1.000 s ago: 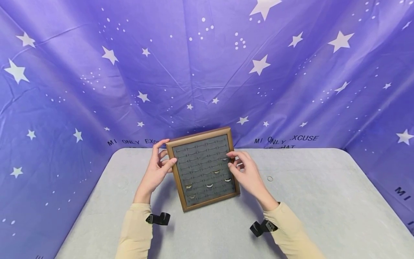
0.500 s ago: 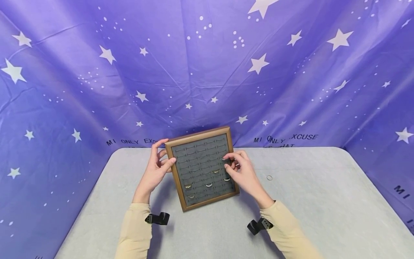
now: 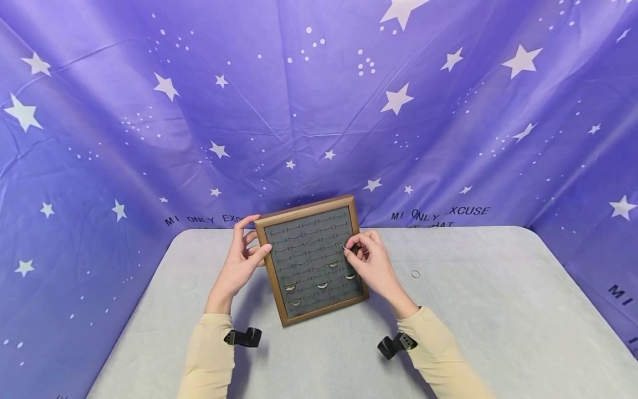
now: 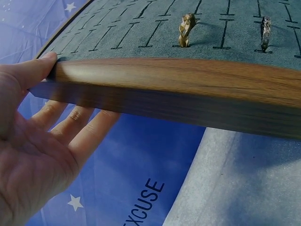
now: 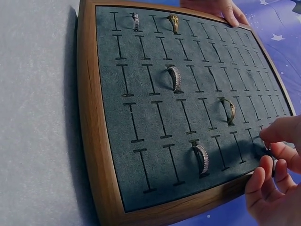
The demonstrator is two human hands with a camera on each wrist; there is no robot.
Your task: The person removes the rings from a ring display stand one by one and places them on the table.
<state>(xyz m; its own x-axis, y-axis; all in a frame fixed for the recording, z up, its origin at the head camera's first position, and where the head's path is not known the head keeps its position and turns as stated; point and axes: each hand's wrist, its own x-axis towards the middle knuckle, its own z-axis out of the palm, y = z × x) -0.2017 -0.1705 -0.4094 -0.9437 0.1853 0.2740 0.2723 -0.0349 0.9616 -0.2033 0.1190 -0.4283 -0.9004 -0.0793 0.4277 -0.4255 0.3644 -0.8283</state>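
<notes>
A ring display tray [image 3: 326,311], wood-framed with dark grey slotted padding, stands tilted up on the table. My left hand [image 3: 241,267] grips its left side, thumb on the front edge and fingers behind. At the right-hand column of slots, my right hand [image 3: 376,265] pinches a ring [image 3: 344,245] between thumb and forefinger. Those fingers mostly hide this ring in the right wrist view. Several other rings sit in slots, among them a silver stone-set ring [image 5: 175,79], a thin gold ring [image 5: 230,111] and a twisted gold ring [image 4: 186,31].
One loose thin ring [image 3: 416,274] lies on the pale grey table [image 3: 498,310], right of the tray. A purple star-printed cloth [image 3: 309,100] hangs behind and at both sides. Each wrist wears a black strap-mounted camera.
My right hand has shifted slightly left over the tray, and its thumb and forefinger have come together on the ring there. The left hand and tray have stayed nearly still.
</notes>
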